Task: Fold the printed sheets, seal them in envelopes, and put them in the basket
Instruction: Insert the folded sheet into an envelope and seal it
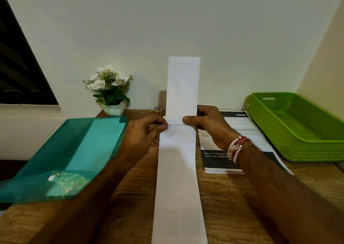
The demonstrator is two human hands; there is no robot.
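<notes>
A long white folded sheet lies lengthwise on the wooden table, and its far half stands upright from a crease in front of the wall. My left hand pinches the crease at its left edge. My right hand, with bead bracelets at the wrist, pinches the same crease at the right edge. A stack of printed sheets with black bands lies to the right, partly under my right forearm. The green plastic basket stands at the far right and I see nothing in it.
A teal translucent folder with white paper inside lies at the left, overhanging the table edge. A potted white flower stands by the wall. A small roll of tape sits behind my left hand.
</notes>
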